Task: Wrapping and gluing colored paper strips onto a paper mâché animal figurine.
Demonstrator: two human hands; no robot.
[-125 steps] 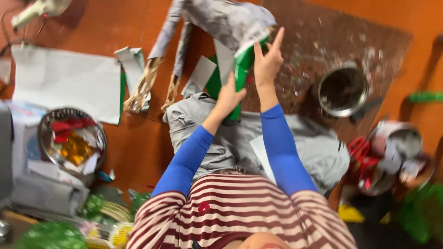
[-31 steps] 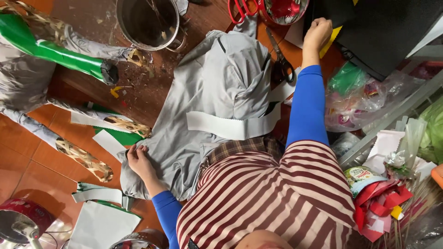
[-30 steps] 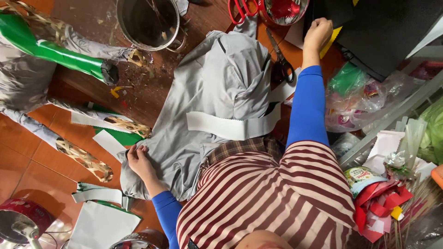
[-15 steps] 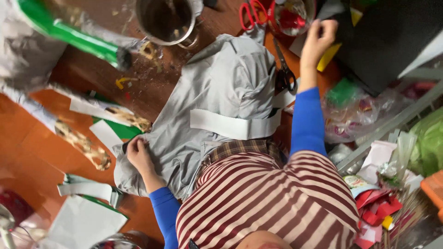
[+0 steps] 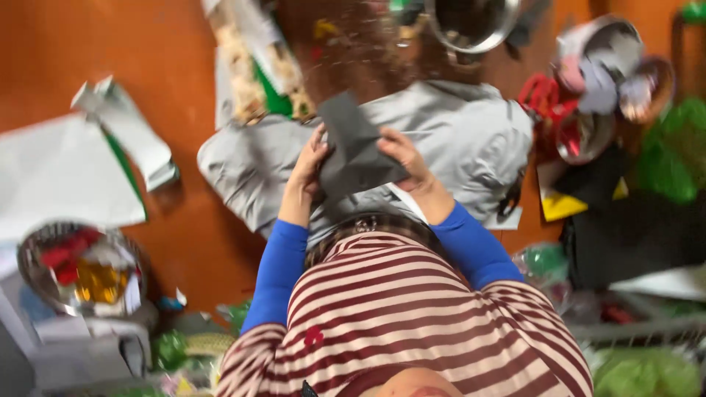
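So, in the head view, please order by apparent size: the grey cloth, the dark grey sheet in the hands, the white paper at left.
1. grey cloth
2. white paper, partly cut off by the edge
3. dark grey sheet, nearer the camera, so unsure

A glossy reddish-brown floor [image 5: 88,51] lies under warm, even light.

The person wears a top with horizontal stripes in dark red and cream, a small red mark on the chest at the left. Beneath it run long, close-fitting bright blue sleeves (reaching to the wrists), leaving the left hand [image 5: 309,165] and right hand [image 5: 408,158] bare. No rings, watch or gloves show.
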